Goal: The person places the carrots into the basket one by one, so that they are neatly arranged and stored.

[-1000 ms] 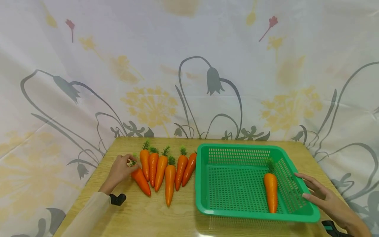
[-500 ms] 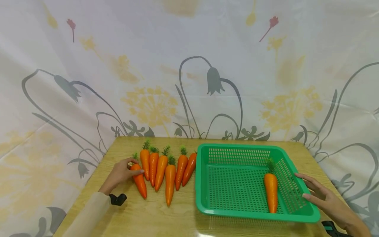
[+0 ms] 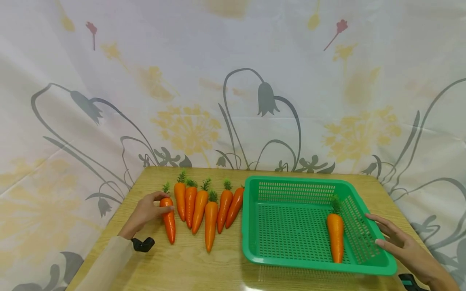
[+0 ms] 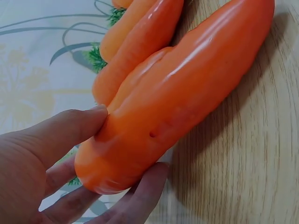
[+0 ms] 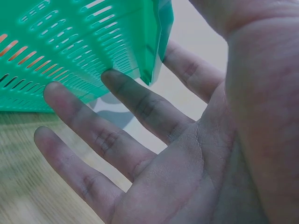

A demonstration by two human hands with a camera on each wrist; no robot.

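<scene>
In the head view my left hand [image 3: 145, 211] grips the thick upper end of an orange carrot [image 3: 169, 226] at the table's left. The left wrist view shows the thumb on one side of this glossy carrot [image 4: 182, 88] and the fingers on the other. Its leafy top pokes out beyond the hand, and its tip points toward me. My right hand [image 3: 404, 244] rests at the right rim of a green plastic basket [image 3: 313, 264]. From the right wrist view, the straight fingers of that hand [image 5: 154, 149] lie along the outside of the slotted basket wall [image 5: 84, 46].
Several more carrots [image 3: 200, 212] lie side by side between my left hand and the basket, leafy ends away from me. One carrot [image 3: 335, 238] lies inside the basket near its right wall. A flower-printed cloth [image 3: 233, 93] hangs behind the wooden table [image 3: 196, 268].
My left hand has shifted its hold from the leafy top onto the carrot's body. The carrot has swung from slanting right to nearly straight toward me. The right hand and basket stay put.
</scene>
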